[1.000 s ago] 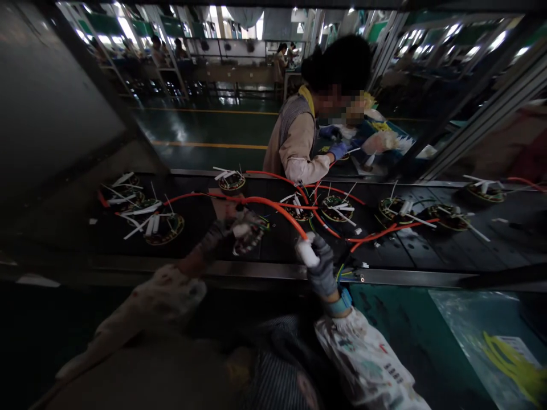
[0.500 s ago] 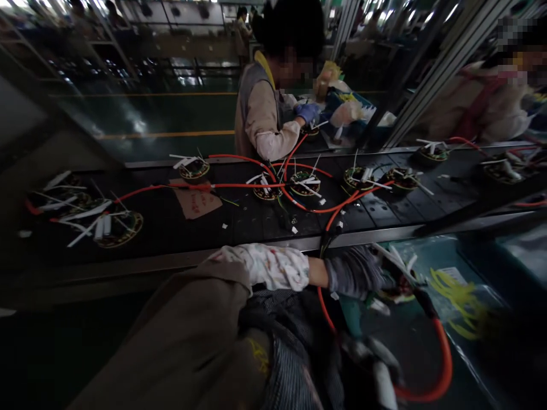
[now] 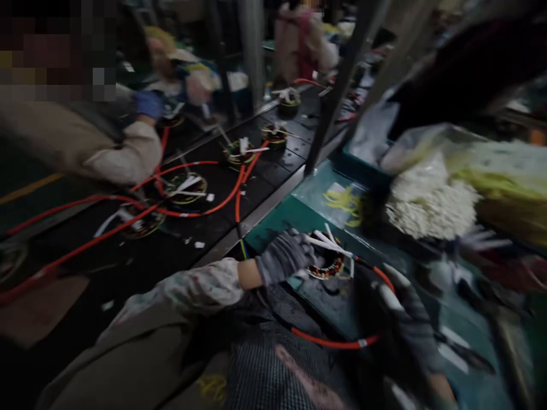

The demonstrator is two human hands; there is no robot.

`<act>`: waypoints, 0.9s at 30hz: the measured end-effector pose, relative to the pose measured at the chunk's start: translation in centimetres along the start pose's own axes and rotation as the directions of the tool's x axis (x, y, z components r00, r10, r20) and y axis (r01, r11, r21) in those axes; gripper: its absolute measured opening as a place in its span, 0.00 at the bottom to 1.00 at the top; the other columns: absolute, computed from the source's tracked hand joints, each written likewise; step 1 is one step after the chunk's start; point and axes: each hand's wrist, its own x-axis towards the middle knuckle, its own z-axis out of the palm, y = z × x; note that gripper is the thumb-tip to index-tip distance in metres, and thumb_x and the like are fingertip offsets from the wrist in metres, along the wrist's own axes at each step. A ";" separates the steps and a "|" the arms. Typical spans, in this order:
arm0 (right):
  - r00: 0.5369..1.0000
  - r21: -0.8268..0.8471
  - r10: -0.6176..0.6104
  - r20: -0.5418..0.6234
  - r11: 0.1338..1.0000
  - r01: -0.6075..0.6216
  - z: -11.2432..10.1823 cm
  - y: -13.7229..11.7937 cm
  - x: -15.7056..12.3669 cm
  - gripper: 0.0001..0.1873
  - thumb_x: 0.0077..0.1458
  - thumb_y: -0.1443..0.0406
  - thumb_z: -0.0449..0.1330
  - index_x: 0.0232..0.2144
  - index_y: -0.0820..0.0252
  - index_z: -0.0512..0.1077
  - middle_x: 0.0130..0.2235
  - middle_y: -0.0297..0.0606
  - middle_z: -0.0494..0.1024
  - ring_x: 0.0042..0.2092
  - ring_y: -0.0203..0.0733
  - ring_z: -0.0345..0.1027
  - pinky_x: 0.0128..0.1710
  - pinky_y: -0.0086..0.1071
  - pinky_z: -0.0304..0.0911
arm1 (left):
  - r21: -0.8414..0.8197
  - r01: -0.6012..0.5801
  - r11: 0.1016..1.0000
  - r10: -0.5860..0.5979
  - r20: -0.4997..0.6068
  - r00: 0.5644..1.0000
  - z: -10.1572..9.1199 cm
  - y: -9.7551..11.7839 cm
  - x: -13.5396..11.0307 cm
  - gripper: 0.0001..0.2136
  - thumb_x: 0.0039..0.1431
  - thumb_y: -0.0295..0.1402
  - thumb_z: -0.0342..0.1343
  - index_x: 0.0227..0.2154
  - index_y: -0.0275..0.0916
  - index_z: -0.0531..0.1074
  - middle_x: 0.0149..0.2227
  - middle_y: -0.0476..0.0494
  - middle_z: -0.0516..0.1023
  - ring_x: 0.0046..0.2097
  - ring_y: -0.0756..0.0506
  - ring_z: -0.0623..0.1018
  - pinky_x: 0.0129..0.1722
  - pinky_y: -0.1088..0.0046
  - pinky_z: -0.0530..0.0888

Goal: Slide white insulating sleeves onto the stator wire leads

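Observation:
My left hand (image 3: 286,257), in a grey striped glove, is closed on the left edge of a motor stator (image 3: 325,269). The stator is a ring with copper windings and white sleeves (image 3: 330,244) sticking up from it. A red cable (image 3: 337,344) leaves its right side through a black section and loops round below. My right hand (image 3: 408,313), in a grey glove with pale fingertips, is to the right beside this cable. Its fingers look stretched and apart, though blurred; the cable passes behind or between them, which I cannot tell.
Several stators with red cables lie on the dark conveyor (image 3: 290,134). Yellow strips (image 3: 344,202) rest on clear plastic beyond my stator. A bag of white pieces (image 3: 431,205) stands at right. Across the belt, a co-worker's blue-gloved hand (image 3: 149,105) works on another stator. A metal post (image 3: 337,85) rises beside the belt.
The view has swung to the right. My left hand still grips the stator, now seen more fully on the green surface. My right hand has moved up beside the red cable.

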 end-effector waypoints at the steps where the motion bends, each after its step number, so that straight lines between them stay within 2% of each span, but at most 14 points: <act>1: 0.999 -0.052 0.007 -0.049 0.999 -0.010 0.4 -0.3 0.6 0.28 0.63 0.49 0.64 0.62 0.48 0.74 0.61 0.43 0.81 0.63 0.59 0.74 0.70 0.58 0.64 | 0.015 -0.009 1.000 0.010 -0.016 1.000 0.3 -0.7 -0.3 0.12 0.68 0.45 0.63 0.47 0.45 0.81 0.48 0.43 0.86 0.53 0.35 0.80 0.48 0.56 0.75; 4: 0.993 -0.217 -0.119 -0.021 0.970 0.111 1.8 -0.2 3.0 0.25 0.66 0.52 0.58 0.61 0.52 0.75 0.60 0.43 0.81 0.62 0.55 0.75 0.70 0.56 0.63 | 0.032 0.011 0.999 -0.008 -0.104 0.995 1.9 -0.8 -0.3 0.13 0.70 0.45 0.61 0.46 0.43 0.81 0.42 0.42 0.86 0.49 0.36 0.81 0.48 0.57 0.75; 7: 0.940 -0.478 -0.330 -0.083 0.841 0.253 3.0 0.8 4.1 0.26 0.69 0.58 0.53 0.65 0.54 0.72 0.59 0.48 0.80 0.59 0.56 0.75 0.64 0.57 0.70 | 0.011 0.009 1.000 -0.008 -0.159 0.987 3.0 0.2 -0.3 0.17 0.71 0.49 0.58 0.49 0.42 0.80 0.42 0.42 0.86 0.48 0.36 0.82 0.50 0.56 0.76; 8: 0.895 -0.574 -0.431 -0.115 0.764 0.294 3.4 1.2 3.9 0.26 0.69 0.59 0.54 0.66 0.55 0.70 0.60 0.50 0.78 0.59 0.57 0.74 0.62 0.58 0.71 | 0.002 -0.007 1.000 0.007 -0.193 0.981 3.0 0.3 -0.4 0.18 0.71 0.50 0.57 0.52 0.42 0.79 0.43 0.43 0.86 0.49 0.37 0.82 0.50 0.57 0.77; 10: 0.751 -0.738 -0.654 -0.087 0.549 0.393 4.1 1.6 2.6 0.28 0.67 0.63 0.59 0.68 0.48 0.69 0.61 0.48 0.75 0.61 0.58 0.71 0.61 0.57 0.70 | -0.011 -0.050 0.999 0.045 -0.275 0.960 2.3 -0.1 -0.9 0.18 0.72 0.48 0.58 0.53 0.42 0.79 0.44 0.43 0.85 0.49 0.39 0.81 0.51 0.59 0.77; 12: 0.588 -0.808 -0.801 0.110 0.272 0.522 4.8 1.5 1.0 0.30 0.64 0.67 0.65 0.65 0.35 0.70 0.59 0.40 0.76 0.62 0.55 0.68 0.65 0.53 0.66 | -0.014 -0.074 0.997 0.066 -0.314 0.947 0.9 -1.1 -1.5 0.15 0.72 0.46 0.59 0.51 0.42 0.79 0.45 0.43 0.85 0.48 0.40 0.80 0.50 0.59 0.77; 14: 0.469 -0.789 -0.832 0.297 0.063 0.611 5.4 0.9 -0.1 0.28 0.63 0.69 0.67 0.59 0.30 0.74 0.55 0.32 0.80 0.61 0.49 0.67 0.68 0.48 0.60 | -0.018 -0.087 0.996 0.080 -0.260 0.962 -0.4 -2.0 -1.7 0.14 0.71 0.46 0.60 0.50 0.44 0.80 0.46 0.44 0.84 0.48 0.38 0.80 0.48 0.57 0.76; 15: 0.438 -0.778 -0.833 0.338 0.014 0.628 5.7 0.5 -0.3 0.26 0.63 0.69 0.67 0.57 0.32 0.76 0.53 0.31 0.81 0.60 0.48 0.67 0.69 0.47 0.58 | -0.024 -0.093 0.995 0.086 -0.209 0.974 -1.0 -2.3 -1.7 0.14 0.70 0.46 0.61 0.50 0.45 0.80 0.47 0.44 0.84 0.49 0.37 0.79 0.47 0.57 0.76; 17: 0.402 -0.773 -0.851 0.338 -0.008 0.634 5.9 -0.6 -0.2 0.19 0.64 0.69 0.67 0.52 0.38 0.79 0.50 0.31 0.83 0.58 0.46 0.68 0.68 0.44 0.59 | -0.041 -0.086 0.995 0.081 -0.113 0.990 -1.6 -2.3 -1.2 0.13 0.69 0.46 0.63 0.50 0.46 0.81 0.46 0.44 0.85 0.50 0.36 0.79 0.48 0.55 0.76; 20: 0.348 -0.710 -0.857 0.380 -0.029 0.703 5.0 -2.4 0.1 0.16 0.65 0.73 0.64 0.48 0.45 0.80 0.48 0.32 0.85 0.54 0.43 0.73 0.61 0.40 0.67 | -0.094 -0.026 0.995 0.021 -0.046 0.999 -1.2 -1.6 -0.4 0.10 0.68 0.43 0.64 0.46 0.45 0.83 0.42 0.45 0.85 0.50 0.36 0.79 0.52 0.53 0.75; 22: 0.373 -0.671 -0.825 0.425 -0.010 0.742 3.9 -3.4 -0.4 0.19 0.66 0.76 0.59 0.50 0.49 0.80 0.49 0.34 0.86 0.51 0.43 0.76 0.56 0.39 0.73 | -0.157 0.013 0.988 -0.023 -0.062 0.998 -0.5 -1.1 -0.1 0.08 0.67 0.41 0.65 0.42 0.44 0.83 0.41 0.46 0.85 0.49 0.37 0.80 0.55 0.53 0.74; 23: 0.425 -0.665 -0.804 0.416 0.050 0.745 3.4 -3.8 -0.8 0.20 0.67 0.76 0.57 0.52 0.50 0.80 0.50 0.36 0.87 0.51 0.44 0.78 0.53 0.39 0.75 | -0.191 0.025 0.981 -0.040 -0.076 0.996 -0.2 -0.9 -0.2 0.08 0.67 0.41 0.66 0.41 0.43 0.83 0.41 0.46 0.85 0.48 0.38 0.80 0.56 0.53 0.74; 25: 0.562 -0.660 -0.758 0.331 0.240 0.712 2.6 -4.1 -1.6 0.20 0.69 0.75 0.55 0.54 0.51 0.79 0.51 0.40 0.87 0.49 0.46 0.81 0.48 0.40 0.79 | -0.245 0.035 0.969 -0.060 -0.093 0.994 0.1 -0.8 -0.3 0.06 0.67 0.38 0.65 0.37 0.43 0.83 0.41 0.47 0.86 0.47 0.40 0.81 0.58 0.54 0.72; 27: 0.646 -0.623 -0.720 0.254 0.389 0.679 2.3 -4.2 -2.2 0.18 0.72 0.70 0.55 0.55 0.49 0.79 0.48 0.39 0.87 0.45 0.45 0.83 0.42 0.37 0.81 | -0.246 0.028 0.969 -0.046 -0.071 0.996 -0.4 -1.1 -0.4 0.05 0.67 0.36 0.65 0.35 0.42 0.82 0.40 0.48 0.86 0.46 0.41 0.81 0.57 0.56 0.73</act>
